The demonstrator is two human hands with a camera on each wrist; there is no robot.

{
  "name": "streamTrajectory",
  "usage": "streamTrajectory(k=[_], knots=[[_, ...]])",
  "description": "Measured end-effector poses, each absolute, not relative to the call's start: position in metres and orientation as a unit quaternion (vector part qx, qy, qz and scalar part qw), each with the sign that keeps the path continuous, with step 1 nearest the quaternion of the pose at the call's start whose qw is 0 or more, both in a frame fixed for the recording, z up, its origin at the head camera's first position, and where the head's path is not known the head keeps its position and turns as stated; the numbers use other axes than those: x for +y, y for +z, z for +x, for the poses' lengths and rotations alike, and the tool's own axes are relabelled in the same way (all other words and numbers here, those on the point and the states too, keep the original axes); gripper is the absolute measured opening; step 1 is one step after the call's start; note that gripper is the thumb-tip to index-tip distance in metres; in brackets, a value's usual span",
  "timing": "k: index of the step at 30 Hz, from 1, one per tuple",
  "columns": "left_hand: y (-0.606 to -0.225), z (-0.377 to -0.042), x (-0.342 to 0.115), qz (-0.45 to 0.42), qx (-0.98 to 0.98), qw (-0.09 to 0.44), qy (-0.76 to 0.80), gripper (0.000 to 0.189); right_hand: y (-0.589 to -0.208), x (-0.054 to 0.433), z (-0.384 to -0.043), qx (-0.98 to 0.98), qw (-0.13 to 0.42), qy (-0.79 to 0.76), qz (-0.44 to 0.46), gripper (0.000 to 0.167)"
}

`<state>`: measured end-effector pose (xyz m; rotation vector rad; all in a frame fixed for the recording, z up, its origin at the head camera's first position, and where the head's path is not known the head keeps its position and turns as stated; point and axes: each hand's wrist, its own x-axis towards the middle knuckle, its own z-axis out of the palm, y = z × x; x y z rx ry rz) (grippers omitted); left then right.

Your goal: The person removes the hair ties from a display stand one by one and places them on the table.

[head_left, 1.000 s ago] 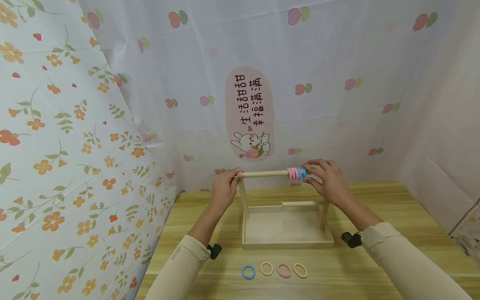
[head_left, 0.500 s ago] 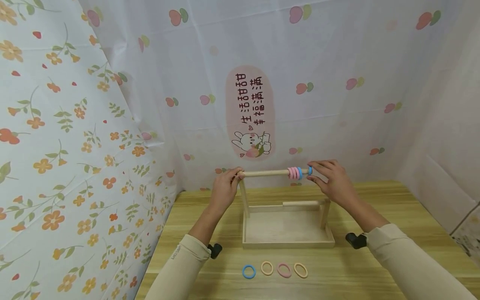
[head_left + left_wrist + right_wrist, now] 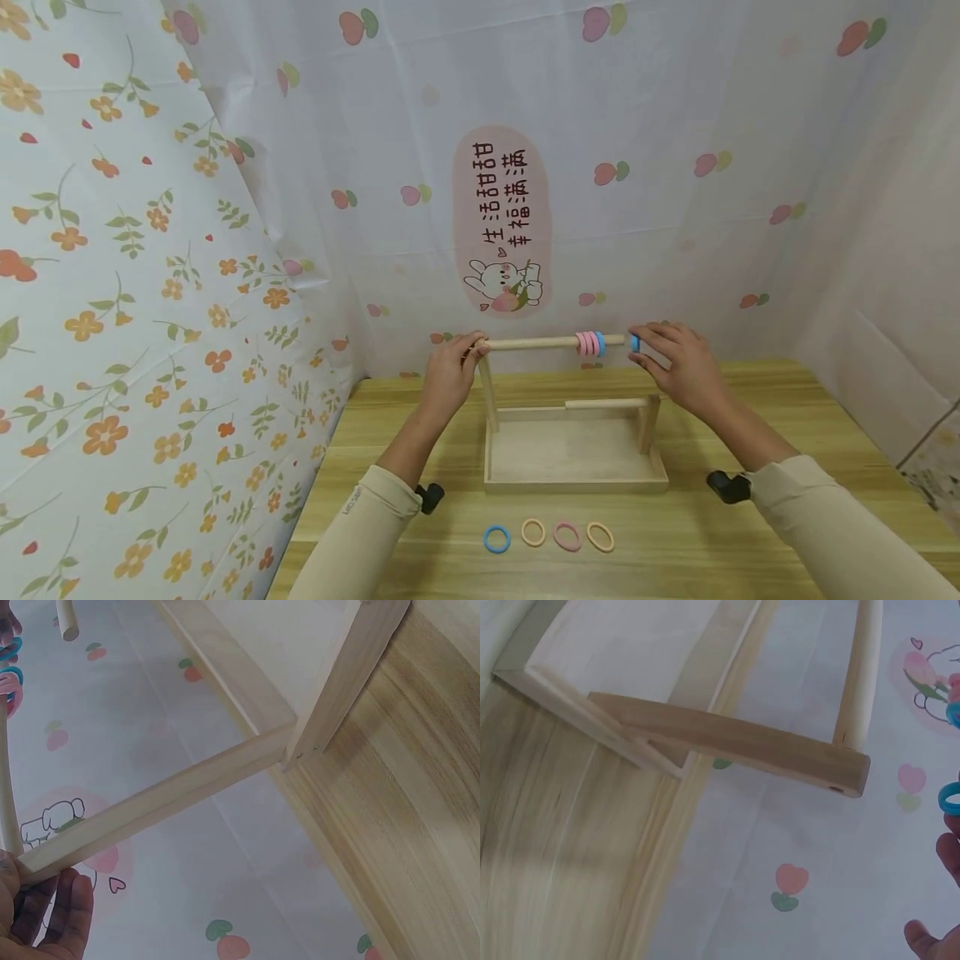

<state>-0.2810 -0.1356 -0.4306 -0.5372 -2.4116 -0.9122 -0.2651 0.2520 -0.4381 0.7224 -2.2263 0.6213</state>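
- Clock centred on the wooden tray point(image 3: 575, 484), 12 towards the back: at 10, left hand point(image 3: 452, 367) grips the top of the left post point(image 3: 489, 398), where the upper rod point(image 3: 528, 343) joins; presumably steadying it
- At 6, nearest the person, a blue loop point(image 3: 497, 552), beige loop point(image 3: 522, 532), pink loop point(image 3: 572, 550) and second beige loop point(image 3: 589, 533) lie flat in a row, spaced, likely for easy picking
- At 12, pink rings point(image 3: 582, 343) and one threaded blue ring point(image 3: 601, 344) bunch near the rod's free end
- At 1, lower rod point(image 3: 606, 404) juts left from the right post point(image 3: 647, 427)
- At 2, right hand point(image 3: 684, 362) pinches a blue ring point(image 3: 635, 343) between thumb and fingers, just clear of the rod; hole apparently turned towards it
- Surface: wood-grain table point(image 3: 420, 567)
- Room: floral cloth point(image 3: 157, 275) from 9 to 10, fruit-printed cloth point(image 3: 652, 242) at 12, lettering and rabbit point(image 3: 501, 283) on it
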Motion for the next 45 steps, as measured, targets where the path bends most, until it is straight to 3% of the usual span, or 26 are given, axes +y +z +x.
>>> streamTrajectory(k=[3, 11, 18, 28, 36, 43, 45], knots=[[-0.431, -0.280, -0.135, -0.196, -0.887, 0.250, -0.335, 0.028, -0.440, 0.255, -0.263, -0.866, 0.346, 0.228, 0.282, 0.048], [-0.427, -0.281, -0.133, -0.193, -0.889, 0.248, -0.335, 0.029, -0.444, 0.259, -0.254, -0.871, 0.340, 0.218, 0.281, 0.055], [-0.428, -0.280, -0.133, -0.189, -0.888, 0.251, -0.335, 0.028, -0.449, 0.260, -0.241, -0.892, 0.306, 0.179, 0.280, 0.048], [-0.429, -0.279, -0.135, -0.186, -0.886, 0.260, -0.336, 0.031, -0.457, 0.254, -0.230, -0.895, 0.297, 0.136, 0.303, 0.049], [-0.431, -0.278, -0.135, -0.181, -0.887, 0.251, -0.343, 0.035, -0.466, 0.249, -0.219, -0.897, 0.280, 0.123, 0.318, 0.040], [-0.429, -0.278, -0.134, -0.183, -0.886, 0.256, -0.341, 0.034, -0.474, 0.247, -0.214, -0.879, 0.303, 0.099, 0.354, 0.027], [-0.429, -0.278, -0.134, -0.183, -0.886, 0.256, -0.339, 0.033, -0.476, 0.245, -0.212, -0.871, 0.314, 0.100, 0.364, 0.038]])
